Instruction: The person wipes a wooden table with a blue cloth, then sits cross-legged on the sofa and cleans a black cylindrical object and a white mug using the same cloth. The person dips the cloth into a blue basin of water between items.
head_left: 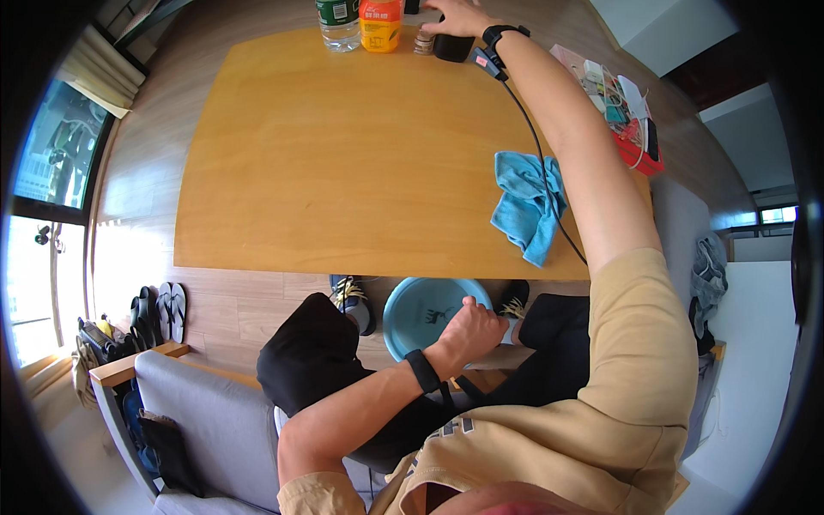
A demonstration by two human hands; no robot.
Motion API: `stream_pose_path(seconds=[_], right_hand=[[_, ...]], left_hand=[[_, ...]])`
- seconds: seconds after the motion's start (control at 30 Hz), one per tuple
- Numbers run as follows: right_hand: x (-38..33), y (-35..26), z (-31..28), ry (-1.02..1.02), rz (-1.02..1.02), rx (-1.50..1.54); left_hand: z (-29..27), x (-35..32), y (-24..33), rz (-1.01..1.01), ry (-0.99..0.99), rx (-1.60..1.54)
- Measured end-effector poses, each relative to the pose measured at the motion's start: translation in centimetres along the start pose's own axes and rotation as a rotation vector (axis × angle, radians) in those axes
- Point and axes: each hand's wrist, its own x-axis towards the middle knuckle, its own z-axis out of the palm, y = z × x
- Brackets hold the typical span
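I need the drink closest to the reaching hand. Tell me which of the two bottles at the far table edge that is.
The orange bottle. It stands between the clear green-labelled bottle and the right hand, so it is the nearer one.

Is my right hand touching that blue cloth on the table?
Apart. The head view shows the right hand stretched to the table's far edge by a small black box, while the blue cloth lies near the front edge, beside the forearm.
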Motion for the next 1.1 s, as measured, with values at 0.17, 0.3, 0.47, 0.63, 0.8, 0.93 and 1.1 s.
stream_pose_path(seconds=[0.17,0.3,0.47,0.63,0.8,0.93,1.1], right_hand=[[-3.3,6.9,-8.2,-0.071,0.092,-0.008],[-6.8,6.9,-10.9,-0.203,0.283,-0.027],[-6.8,1.9,-6.6,-0.318,0.443,-0.031],[-3.9,-2.4,-2.3,-0.285,0.488,0.079],[-2.1,-2.0,-2.1,-0.362,0.359,0.044],[-2.7,-0.3,-3.0,-0.479,0.349,0.047],[-4.3,-0.8,-3.7,-0.354,0.258,0.020]], left_hand=[[-1.4,1.3,-0.6,0.019,0.114,0.081],[-2.7,1.8,-0.1,0.088,0.070,0.054],[-3.1,2.9,0.1,0.090,0.208,-0.024],[-2.5,2.8,-1.8,0.035,0.192,0.038],[-1.9,1.8,-3.2,-0.001,0.189,0.123],[-2.0,1.1,-3.1,0.021,0.169,0.094],[-3.0,1.3,-2.9,0.110,0.250,0.049]])
